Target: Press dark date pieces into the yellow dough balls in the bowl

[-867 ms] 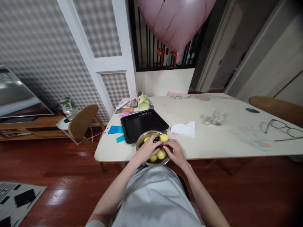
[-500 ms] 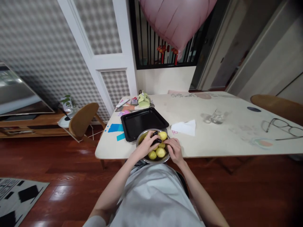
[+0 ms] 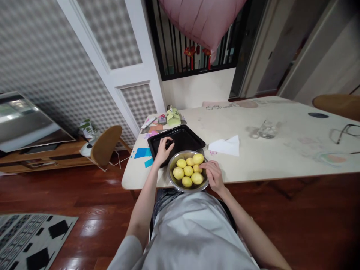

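A metal bowl (image 3: 170, 178) of yellow lemons (image 3: 188, 171) stands at the table's front edge, right before my body. My left hand (image 3: 164, 149) is over the black tray (image 3: 185, 135) behind the bowl, its fingers closed around something small, dark and glossy (image 3: 169, 143). The fingers partly cover that thing, and its kind is unclear against the black tray. At the bowl's right side, my right hand (image 3: 213, 174) is bent over the rim, with its fingertips against a lemon and the thumb lower down outside.
White paper (image 3: 225, 145) lies right of the tray, and a glass (image 3: 267, 129) stands farther right near eyeglasses (image 3: 348, 131). A green box (image 3: 173, 117) and a remote (image 3: 149, 122) are behind the tray. Blue pieces (image 3: 142, 152) lie to its left. A pink balloon (image 3: 202, 18) hangs above.
My left hand has gone from the bowl up and left over the tray, taking dark glossy pieces off the lemons. My right hand stays at the bowl's rim. The view has shifted slightly.
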The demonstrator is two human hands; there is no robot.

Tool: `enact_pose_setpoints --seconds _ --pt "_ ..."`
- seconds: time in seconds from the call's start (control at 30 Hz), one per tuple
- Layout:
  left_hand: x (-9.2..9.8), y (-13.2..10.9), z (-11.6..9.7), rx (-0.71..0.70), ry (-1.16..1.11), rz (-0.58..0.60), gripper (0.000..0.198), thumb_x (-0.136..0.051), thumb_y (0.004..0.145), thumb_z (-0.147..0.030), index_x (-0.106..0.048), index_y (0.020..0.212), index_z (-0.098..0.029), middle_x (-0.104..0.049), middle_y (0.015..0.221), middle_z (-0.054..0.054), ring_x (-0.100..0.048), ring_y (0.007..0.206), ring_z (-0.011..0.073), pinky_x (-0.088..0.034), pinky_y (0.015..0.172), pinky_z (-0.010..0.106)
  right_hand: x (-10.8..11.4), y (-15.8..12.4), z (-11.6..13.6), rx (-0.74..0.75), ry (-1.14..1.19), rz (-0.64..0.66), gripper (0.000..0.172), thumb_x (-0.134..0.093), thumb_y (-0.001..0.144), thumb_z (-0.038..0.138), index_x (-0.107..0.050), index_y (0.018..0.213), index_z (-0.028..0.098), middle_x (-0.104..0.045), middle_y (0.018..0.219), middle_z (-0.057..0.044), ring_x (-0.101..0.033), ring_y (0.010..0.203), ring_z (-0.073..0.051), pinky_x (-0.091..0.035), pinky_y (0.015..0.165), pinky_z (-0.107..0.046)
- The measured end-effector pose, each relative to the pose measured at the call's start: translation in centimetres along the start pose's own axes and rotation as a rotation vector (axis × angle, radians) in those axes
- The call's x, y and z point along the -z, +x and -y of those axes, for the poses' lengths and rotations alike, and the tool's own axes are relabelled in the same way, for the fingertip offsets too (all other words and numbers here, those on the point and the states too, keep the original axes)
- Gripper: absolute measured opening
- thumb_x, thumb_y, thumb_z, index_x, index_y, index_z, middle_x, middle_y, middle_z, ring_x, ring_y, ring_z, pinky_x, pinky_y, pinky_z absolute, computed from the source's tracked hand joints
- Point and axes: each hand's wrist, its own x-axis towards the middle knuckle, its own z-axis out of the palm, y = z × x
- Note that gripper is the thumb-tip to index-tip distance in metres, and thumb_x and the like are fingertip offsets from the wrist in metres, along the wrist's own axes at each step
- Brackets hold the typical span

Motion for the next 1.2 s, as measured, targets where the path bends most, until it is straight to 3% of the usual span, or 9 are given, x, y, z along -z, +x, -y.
enact_pose_setpoints --seconds 0.23,0.37,0.53,0.67,0.77,0.9,1.0,1.1,1.2 --pt "-0.6 -0.7 3.7 0.105 0.274 0.182 0.014 -0.065 0.094 -0.015 -0.062 0.107 -0.021 -0.050 0.113 0.006 -0.062 0.107 0.0208 -0.051 0.111 0.044 0.1 0.1 0.2 -0.017 0.000 0.007 0.034 -0.038 0.107 0.020 -0.072 0.103 0.021 -0.080 0.098 -0.006 -0.073 0.090 -0.023 -0.046 0.090 -0.043" --pt "-0.5 -1.4 3.4 0.115 0.331 0.255 0.018 -0.066 0.094 -0.018 -0.066 0.111 -0.023 -0.052 0.122 0.008 -0.063 0.111 0.0251 -0.049 0.113 0.052 0.1 0.0 0.2 -0.044 -0.008 0.020 0.035 -0.037 0.107 0.023 -0.072 0.102 0.021 -0.080 0.098 -0.007 -0.073 0.090 -0.023 -0.046 0.090 -0.044" --pt "0.8 -3.2 1.9 0.173 0.545 0.328 0.038 -0.063 0.100 -0.027 -0.063 0.137 -0.026 -0.046 0.155 0.017 -0.049 0.143 0.0385 -0.047 0.114 0.060 0.6 0.6 0.6 -0.094 -0.002 0.039 0.025 -0.047 0.105 0.024 -0.071 0.099 0.022 -0.079 0.093 -0.005 -0.073 0.089 -0.022 -0.048 0.091 -0.043" --pt "1.1 -4.4 0.8 0.200 0.548 0.314 0.049 -0.059 0.104 -0.032 -0.053 0.152 -0.031 -0.035 0.170 0.015 -0.035 0.156 0.0367 -0.041 0.119 0.061 2.2 1.5 0.9 -0.284 -0.078 0.004 0.017 -0.055 0.101 0.032 -0.069 0.102 0.023 -0.077 0.102 -0.008 -0.070 0.101 -0.025 -0.052 0.092 -0.042" --pt "0.5 -3.8 0.1 0.218 0.553 0.339 0.054 -0.063 0.102 -0.032 -0.051 0.155 -0.028 -0.032 0.172 0.017 -0.029 0.160 0.0362 -0.034 0.124 0.061 3.1 1.8 0.8 -0.567 -0.130 0.096 0.028 -0.062 0.091 0.044 -0.066 0.109 0.023 -0.074 0.094 -0.007 -0.069 0.083 -0.024 -0.055 0.077 -0.038" --pt "-0.7 -2.3 0.0 0.258 0.513 0.375 0.044 -0.061 0.103 -0.034 -0.060 0.147 -0.029 -0.039 0.168 0.016 -0.033 0.158 0.0367 -0.032 0.123 0.063 2.7 1.6 0.3 -0.924 0.044 0.388 0.043 -0.065 0.081 0.058 -0.065 0.104 0.022 -0.071 0.073 -0.002 -0.062 0.054 -0.020 -0.050 0.055 -0.033" --pt "-1.1 -1.9 0.5 0.232 0.466 0.394 0.029 -0.058 0.104 -0.032 -0.072 0.129 -0.030 -0.050 0.161 0.012 -0.041 0.152 0.0355 -0.036 0.121 0.062 1.9 1.3 -0.2 -1.119 0.142 0.438 0.040 -0.060 0.079 0.058 -0.067 0.091 0.020 -0.071 0.067 -0.005 -0.062 0.051 -0.022 -0.049 0.051 -0.033" --pt "-1.1 -2.2 1.0 0.187 0.433 0.383 0.021 -0.060 0.101 -0.029 -0.076 0.116 -0.028 -0.056 0.154 0.010 -0.047 0.146 0.0350 -0.039 0.119 0.062 1.8 1.5 -1.2 -1.041 0.094 0.362 0.031 -0.059 0.073 0.049 -0.068 0.075 0.020 -0.076 0.074 -0.008 -0.071 0.071 -0.028 -0.056 0.067 -0.038" --pt "-1.0 -2.3 1.2 0.159 0.394 0.367 0.019 -0.063 0.097 -0.024 -0.076 0.110 -0.027 -0.058 0.149 0.010 -0.050 0.141 0.0358 -0.042 0.115 0.061 2.5 2.9 -2.3 -0.941 0.019 0.305 0.031 -0.057 0.073 0.047 -0.071 0.074 0.019 -0.079 0.081 -0.009 -0.074 0.081 -0.031 -0.059 0.074 -0.040"
